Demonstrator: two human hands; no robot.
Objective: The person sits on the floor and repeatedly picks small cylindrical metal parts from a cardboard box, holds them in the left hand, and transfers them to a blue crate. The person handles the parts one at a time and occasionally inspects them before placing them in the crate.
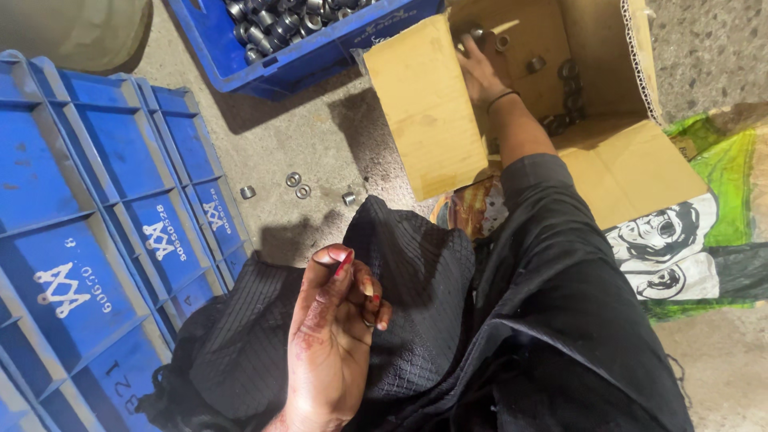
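My left hand (336, 336) is closest to me, over my black cloth (400, 272). Its palm faces up, the fingers curl in loosely, and it holds nothing. Past it, on the floor (320, 136), lie a few small metal rings (298, 186). Stacked blue crates (96, 232) sit left of this hand. My right hand (478, 70) reaches far out into the cardboard box (424, 104). Its fingers are spread over more rings (566, 88) in there. I cannot tell if it grips one. Farthest away is a blue bin (304, 56) full of rings.
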